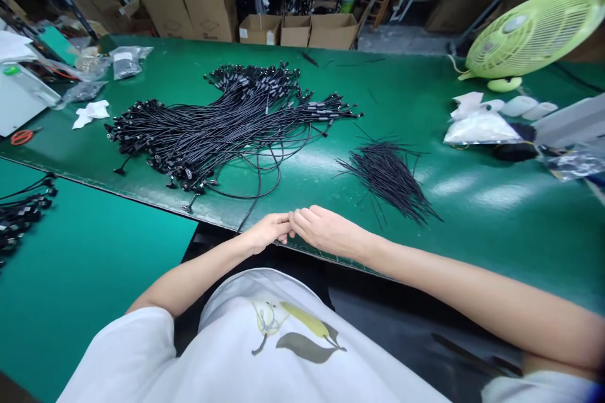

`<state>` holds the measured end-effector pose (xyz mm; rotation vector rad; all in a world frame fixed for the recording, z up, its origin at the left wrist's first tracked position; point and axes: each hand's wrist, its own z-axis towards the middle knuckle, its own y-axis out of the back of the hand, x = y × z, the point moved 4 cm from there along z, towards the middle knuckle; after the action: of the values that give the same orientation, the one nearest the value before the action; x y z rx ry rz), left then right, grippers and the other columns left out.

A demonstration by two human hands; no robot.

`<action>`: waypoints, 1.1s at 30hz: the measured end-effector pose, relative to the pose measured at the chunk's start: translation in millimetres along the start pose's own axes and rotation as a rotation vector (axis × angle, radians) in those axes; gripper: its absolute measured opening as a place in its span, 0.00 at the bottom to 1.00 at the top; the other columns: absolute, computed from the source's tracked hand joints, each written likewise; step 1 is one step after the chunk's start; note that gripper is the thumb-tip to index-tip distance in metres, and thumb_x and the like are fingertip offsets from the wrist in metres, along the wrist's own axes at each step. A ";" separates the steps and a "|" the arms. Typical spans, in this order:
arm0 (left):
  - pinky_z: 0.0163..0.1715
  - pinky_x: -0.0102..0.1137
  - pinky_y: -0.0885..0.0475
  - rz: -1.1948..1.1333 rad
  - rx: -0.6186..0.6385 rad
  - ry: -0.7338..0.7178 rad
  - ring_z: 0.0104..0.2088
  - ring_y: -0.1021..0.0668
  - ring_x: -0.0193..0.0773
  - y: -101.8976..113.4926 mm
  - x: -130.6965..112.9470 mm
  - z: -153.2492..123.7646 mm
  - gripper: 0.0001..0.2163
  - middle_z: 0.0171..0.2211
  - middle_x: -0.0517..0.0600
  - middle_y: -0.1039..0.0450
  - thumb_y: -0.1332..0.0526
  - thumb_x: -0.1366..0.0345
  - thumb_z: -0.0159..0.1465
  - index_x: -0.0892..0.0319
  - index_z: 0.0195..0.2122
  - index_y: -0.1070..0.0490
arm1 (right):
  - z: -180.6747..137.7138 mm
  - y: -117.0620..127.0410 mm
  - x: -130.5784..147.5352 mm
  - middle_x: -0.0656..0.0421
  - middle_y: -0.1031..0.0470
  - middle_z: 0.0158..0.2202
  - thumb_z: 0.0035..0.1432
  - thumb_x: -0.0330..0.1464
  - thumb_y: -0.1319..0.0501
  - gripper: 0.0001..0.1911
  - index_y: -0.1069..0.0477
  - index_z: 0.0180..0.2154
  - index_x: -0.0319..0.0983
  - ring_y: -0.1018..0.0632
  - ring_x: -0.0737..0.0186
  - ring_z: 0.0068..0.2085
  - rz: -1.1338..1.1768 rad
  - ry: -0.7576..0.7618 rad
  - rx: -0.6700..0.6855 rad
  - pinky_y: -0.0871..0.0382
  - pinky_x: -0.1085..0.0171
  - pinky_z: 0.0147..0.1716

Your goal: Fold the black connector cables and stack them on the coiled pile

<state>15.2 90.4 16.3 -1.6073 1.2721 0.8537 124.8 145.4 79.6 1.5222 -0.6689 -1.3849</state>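
My left hand (265,233) and my right hand (321,228) meet fingertip to fingertip at the near edge of the green table (472,227). Both have curled, pinched fingers. A thin black cable (258,192) runs from the big pile down to where they meet, so both seem to grip it, though the held part is hidden. The pile of black cables with connectors (227,126) lies straight ahead. A smaller bundle of thin black ties (390,179) lies to the right of my hands.
A green fan (534,31) stands at the far right, with white bags (477,126) beside it. Cardboard boxes (295,28) line the far edge. Red scissors (21,136) and a white cloth (91,113) lie at left. More cables (21,211) rest on the lower left table.
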 end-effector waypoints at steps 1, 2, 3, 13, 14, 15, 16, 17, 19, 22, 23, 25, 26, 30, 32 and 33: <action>0.26 0.28 0.37 0.009 0.011 0.008 0.19 0.40 0.25 -0.6 0.6 -0.6 0.12 0.24 0.43 0.35 0.37 0.56 0.54 0.61 0.27 0.33 | -0.5 -2.4 1.6 0.55 0.33 0.29 0.63 0.22 0.51 0.11 0.31 0.34 0.35 0.34 0.60 0.30 0.012 0.003 0.019 0.48 0.59 0.27; 0.26 0.27 0.37 0.030 0.020 0.010 0.19 0.39 0.25 -1.0 1.3 -1.0 0.11 0.24 0.43 0.36 0.38 0.58 0.55 0.61 0.29 0.33 | -1.0 -4.9 3.0 0.56 0.34 0.28 0.62 0.22 0.51 0.11 0.32 0.32 0.35 0.34 0.60 0.30 0.031 -0.002 0.032 0.49 0.59 0.27; 0.26 0.27 0.38 0.067 0.026 0.008 0.20 0.38 0.25 -1.3 2.0 -1.3 0.09 0.25 0.42 0.36 0.40 0.59 0.57 0.61 0.31 0.32 | -1.3 -7.2 3.9 0.56 0.35 0.28 0.62 0.21 0.51 0.11 0.33 0.32 0.36 0.35 0.60 0.29 0.052 -0.018 0.041 0.50 0.59 0.27; 0.30 0.28 0.39 0.192 -0.075 0.043 0.25 0.35 0.31 -0.8 2.4 -1.3 0.23 0.24 0.44 0.35 0.46 0.67 0.60 0.62 0.58 0.34 | 3.3 -3.6 5.5 0.56 0.34 0.26 0.61 0.21 0.51 0.11 0.34 0.31 0.36 0.36 0.62 0.27 -0.003 -0.062 0.072 0.55 0.60 0.26; 0.31 0.28 0.39 0.131 -0.070 0.036 0.25 0.35 0.31 -2.0 -1.2 -1.4 0.22 0.24 0.44 0.35 0.46 0.68 0.59 0.61 0.55 0.31 | 3.7 -4.9 2.4 0.56 0.34 0.25 0.60 0.20 0.52 0.11 0.33 0.31 0.35 0.36 0.62 0.26 0.014 -0.111 0.090 0.56 0.60 0.25; 0.31 0.28 0.39 0.072 -0.071 0.014 0.26 0.35 0.31 -3.4 -5.4 -0.9 0.21 0.25 0.44 0.34 0.45 0.69 0.57 0.61 0.52 0.28 | 4.3 -7.1 -1.2 0.56 0.34 0.24 0.60 0.21 0.52 0.11 0.33 0.32 0.35 0.36 0.62 0.25 0.045 -0.171 0.107 0.57 0.61 0.25; 0.32 0.28 0.39 0.016 -0.082 -0.022 0.27 0.34 0.31 -4.7 -9.6 0.5 0.19 0.26 0.45 0.32 0.45 0.70 0.56 0.60 0.49 0.26 | 5.3 -9.9 -5.0 0.56 0.33 0.24 0.60 0.22 0.52 0.11 0.32 0.32 0.35 0.36 0.62 0.24 0.084 -0.238 0.119 0.58 0.61 0.25; 0.34 0.28 0.38 -0.047 -0.107 -0.067 0.29 0.32 0.32 -5.5 -13.4 2.7 0.18 0.27 0.45 0.30 0.44 0.70 0.55 0.60 0.46 0.24 | 6.9 -13.0 -8.6 0.55 0.32 0.24 0.60 0.23 0.52 0.11 0.32 0.32 0.34 0.36 0.62 0.24 0.128 -0.307 0.124 0.58 0.61 0.25; 0.39 0.29 0.36 -0.207 -0.197 -0.144 0.35 0.29 0.35 -5.0 -17.5 9.8 0.14 0.31 0.47 0.26 0.44 0.67 0.56 0.60 0.41 0.23 | 11.4 -19.4 -14.0 0.54 0.30 0.26 0.60 0.24 0.52 0.11 0.31 0.34 0.34 0.35 0.62 0.25 0.216 -0.453 0.108 0.57 0.62 0.25; 0.44 0.32 0.35 -0.381 -0.337 -0.188 0.42 0.26 0.40 -0.2 -17.2 22.6 0.15 0.36 0.51 0.23 0.47 0.59 0.61 0.60 0.37 0.23 | 16.7 -27.6 -16.7 0.54 0.28 0.28 0.61 0.26 0.51 0.12 0.29 0.33 0.35 0.32 0.63 0.27 0.377 -0.735 -0.022 0.51 0.64 0.26; 0.45 0.33 0.35 -0.383 -0.363 -0.210 0.44 0.26 0.41 2.2 -18.3 25.3 0.16 0.37 0.52 0.23 0.48 0.58 0.62 0.60 0.37 0.23 | 16.1 -30.4 -16.2 0.55 0.27 0.29 0.63 0.28 0.52 0.13 0.29 0.33 0.36 0.30 0.64 0.28 0.462 -0.837 -0.102 0.49 0.65 0.27; 0.47 0.34 0.35 -0.289 -0.375 -0.301 0.46 0.27 0.42 7.5 -24.7 25.2 0.17 0.41 0.53 0.24 0.49 0.57 0.64 0.60 0.37 0.23 | 10.8 -37.7 -14.6 0.56 0.26 0.30 0.66 0.32 0.53 0.16 0.29 0.32 0.37 0.28 0.64 0.30 0.697 -1.010 -0.271 0.44 0.66 0.29; 0.49 0.34 0.36 -0.187 -0.368 -0.359 0.47 0.27 0.42 9.7 -29.3 21.9 0.17 0.43 0.53 0.25 0.49 0.57 0.65 0.60 0.36 0.22 | 7.1 -42.4 -13.9 0.57 0.26 0.29 0.66 0.34 0.53 0.17 0.30 0.30 0.38 0.28 0.64 0.30 0.838 -1.054 -0.329 0.42 0.67 0.30; 0.55 0.38 0.41 0.514 -0.309 -0.496 0.48 0.32 0.42 9.7 -38.3 0.7 0.16 0.41 0.51 0.30 0.46 0.56 0.65 0.56 0.30 0.21 | -9.3 -52.5 -17.2 0.62 0.32 0.23 0.66 0.37 0.51 0.18 0.35 0.25 0.39 0.31 0.66 0.27 1.098 -1.056 -0.325 0.42 0.68 0.28; 0.53 0.39 0.40 0.680 -0.273 -0.443 0.43 0.32 0.41 11.1 -29.7 -2.2 0.17 0.35 0.50 0.31 0.47 0.54 0.66 0.53 0.33 0.20 | -17.0 -46.7 -20.7 0.61 0.30 0.25 0.66 0.35 0.50 0.16 0.33 0.27 0.38 0.31 0.67 0.28 0.909 -1.071 -0.327 0.43 0.68 0.29; 0.49 0.38 0.38 0.646 -0.255 -0.388 0.39 0.31 0.40 13.7 -23.3 -0.2 0.19 0.32 0.49 0.32 0.49 0.52 0.67 0.54 0.35 0.20 | -18.2 -41.7 -20.3 0.61 0.29 0.26 0.66 0.34 0.50 0.15 0.33 0.28 0.38 0.31 0.67 0.28 0.774 -1.057 -0.334 0.44 0.68 0.30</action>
<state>-3.6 97.5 34.3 -1.1220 1.4487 1.6930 129.9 185.1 50.0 0.0903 -1.3786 -1.4763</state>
